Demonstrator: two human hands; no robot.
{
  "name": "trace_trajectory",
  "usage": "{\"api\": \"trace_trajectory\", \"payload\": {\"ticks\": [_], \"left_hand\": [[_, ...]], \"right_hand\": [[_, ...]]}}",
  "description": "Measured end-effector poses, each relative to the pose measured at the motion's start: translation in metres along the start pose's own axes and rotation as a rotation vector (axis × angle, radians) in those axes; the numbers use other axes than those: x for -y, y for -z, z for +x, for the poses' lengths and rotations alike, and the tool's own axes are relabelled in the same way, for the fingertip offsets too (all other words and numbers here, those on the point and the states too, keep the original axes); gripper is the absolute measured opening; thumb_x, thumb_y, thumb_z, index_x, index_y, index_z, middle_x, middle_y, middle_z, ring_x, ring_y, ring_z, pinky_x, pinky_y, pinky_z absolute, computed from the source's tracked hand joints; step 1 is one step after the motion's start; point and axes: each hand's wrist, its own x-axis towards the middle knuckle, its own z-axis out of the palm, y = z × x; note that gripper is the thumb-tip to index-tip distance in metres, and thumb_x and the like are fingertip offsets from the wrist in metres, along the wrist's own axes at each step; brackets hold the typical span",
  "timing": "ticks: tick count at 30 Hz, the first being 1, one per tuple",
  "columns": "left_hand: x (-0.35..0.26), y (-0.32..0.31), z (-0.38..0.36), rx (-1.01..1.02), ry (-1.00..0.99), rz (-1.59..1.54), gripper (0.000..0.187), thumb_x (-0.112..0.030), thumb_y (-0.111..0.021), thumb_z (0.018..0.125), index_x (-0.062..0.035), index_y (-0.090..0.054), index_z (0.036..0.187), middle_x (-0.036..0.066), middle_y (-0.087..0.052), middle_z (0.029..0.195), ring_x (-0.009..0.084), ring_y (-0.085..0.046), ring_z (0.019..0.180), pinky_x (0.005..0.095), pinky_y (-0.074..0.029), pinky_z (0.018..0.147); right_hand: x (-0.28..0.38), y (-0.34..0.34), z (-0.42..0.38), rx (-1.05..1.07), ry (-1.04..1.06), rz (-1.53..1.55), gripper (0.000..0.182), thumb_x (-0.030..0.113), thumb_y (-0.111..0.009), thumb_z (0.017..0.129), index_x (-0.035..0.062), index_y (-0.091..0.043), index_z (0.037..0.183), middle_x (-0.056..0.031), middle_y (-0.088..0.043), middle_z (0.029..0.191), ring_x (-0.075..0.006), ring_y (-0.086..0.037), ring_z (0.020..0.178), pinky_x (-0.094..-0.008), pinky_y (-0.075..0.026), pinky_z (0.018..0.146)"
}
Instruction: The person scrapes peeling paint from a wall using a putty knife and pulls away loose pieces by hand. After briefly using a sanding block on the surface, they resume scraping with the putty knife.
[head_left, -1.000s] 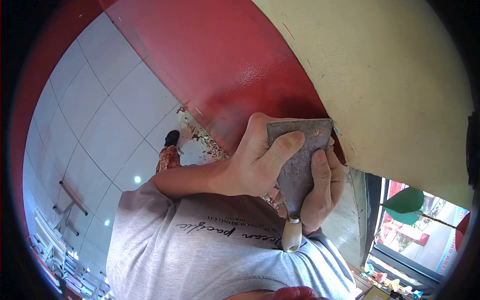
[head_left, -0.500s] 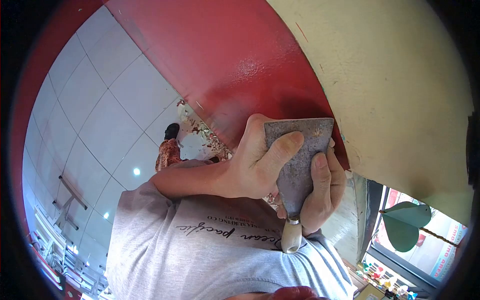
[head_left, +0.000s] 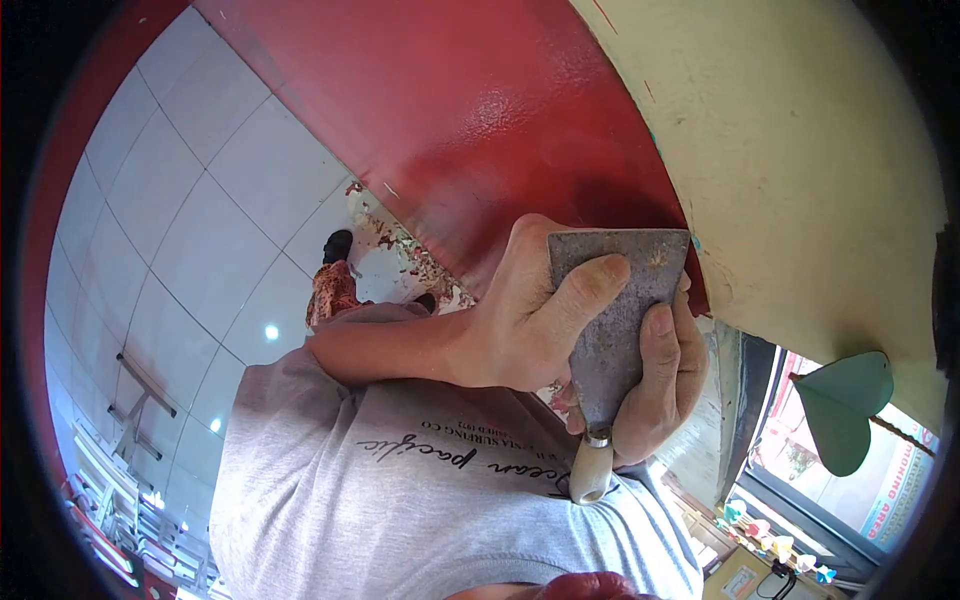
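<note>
Here both hands, left hand (head_left: 520,320) and right hand (head_left: 660,385), are gripping a scraper (head_left: 612,320), pressing its blade edge against the red wall (head_left: 470,130).

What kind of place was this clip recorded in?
Probably a shopfront or small commercial building under repainting: a red painted wall beside a cream wall, paint flakes on white floor tiles, both hands pressing a scraper, and street signage through glazing at lower right.
</note>
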Motion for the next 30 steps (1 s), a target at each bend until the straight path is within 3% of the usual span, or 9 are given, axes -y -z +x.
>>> {"api": "trace_trajectory", "payload": {"ticks": [4,14,16,18,21,28,30], "left_hand": [[0.000,0.006,-0.001,0.007,-0.076,0.110,0.029,-0.016,-0.045,0.094,0.0057,-0.061,0.083,0.008,-0.058,0.056,0.0101,-0.054,0.050,0.0283,-0.043,0.045],[-0.006,0.017,0.005,0.145,-0.023,0.038,0.033,-0.018,-0.043,0.096,0.0076,-0.064,0.098,0.009,-0.064,0.069,0.0095,-0.058,0.061,0.0260,-0.047,0.053],[-0.008,0.017,0.006,0.188,-0.026,0.060,0.033,-0.017,-0.043,0.096,0.0076,-0.064,0.099,0.009,-0.065,0.070,0.0099,-0.059,0.061,0.0260,-0.048,0.054],[-0.008,0.010,0.005,0.051,-0.078,0.000,0.032,-0.016,-0.042,0.096,0.0074,-0.063,0.102,0.009,-0.066,0.073,0.0102,-0.060,0.063,0.0250,-0.048,0.055],[-0.012,0.017,0.008,0.066,-0.181,0.080,0.032,-0.015,-0.041,0.096,0.0077,-0.063,0.103,0.011,-0.067,0.075,0.0107,-0.061,0.064,0.0246,-0.049,0.056],[-0.016,0.028,0.014,0.177,-0.036,0.055,0.033,-0.014,-0.040,0.095,0.0084,-0.062,0.103,0.012,-0.066,0.069,0.0111,-0.061,0.056,0.0248,-0.048,0.049],[-0.014,0.023,0.013,0.101,-0.123,0.031,0.033,-0.015,-0.040,0.096,0.0081,-0.062,0.103,0.011,-0.065,0.066,0.0104,-0.059,0.053,0.0240,-0.047,0.046]], "right_hand": [[0.003,0.000,0.003,0.026,-0.051,0.010,0.042,0.027,-0.044,0.101,-0.0071,-0.047,0.125,-0.0154,-0.065,0.072,-0.0160,-0.058,0.043,-0.0252,-0.045,0.033],[0.007,-0.008,0.005,-0.009,-0.078,-0.029,0.038,0.027,-0.043,0.101,-0.0072,-0.051,0.116,-0.0135,-0.064,0.070,-0.0159,-0.057,0.042,-0.0255,-0.045,0.034],[0.008,-0.011,0.006,-0.019,-0.080,-0.091,0.042,0.028,-0.044,0.099,-0.0088,-0.049,0.118,-0.0169,-0.062,0.068,-0.0180,-0.054,0.037,-0.0262,-0.042,0.029],[0.010,-0.015,0.009,-0.015,-0.086,-0.087,0.042,0.028,-0.044,0.098,-0.0087,-0.050,0.117,-0.0169,-0.062,0.068,-0.0179,-0.053,0.037,-0.0261,-0.042,0.030],[0.011,-0.019,0.015,0.013,-0.052,-0.100,0.040,0.028,-0.042,0.100,-0.0079,-0.050,0.117,-0.0155,-0.063,0.069,-0.0167,-0.055,0.040,-0.0257,-0.043,0.032],[0.010,-0.022,0.019,0.068,-0.031,-0.080,0.043,0.032,-0.044,0.098,-0.0079,-0.050,0.114,-0.0156,-0.061,0.069,-0.0168,-0.053,0.038,-0.0257,-0.041,0.031],[0.009,-0.023,0.018,0.066,-0.036,-0.062,0.044,0.032,-0.044,0.098,-0.0078,-0.050,0.114,-0.0158,-0.061,0.069,-0.0168,-0.053,0.038,-0.0257,-0.042,0.031]]}}
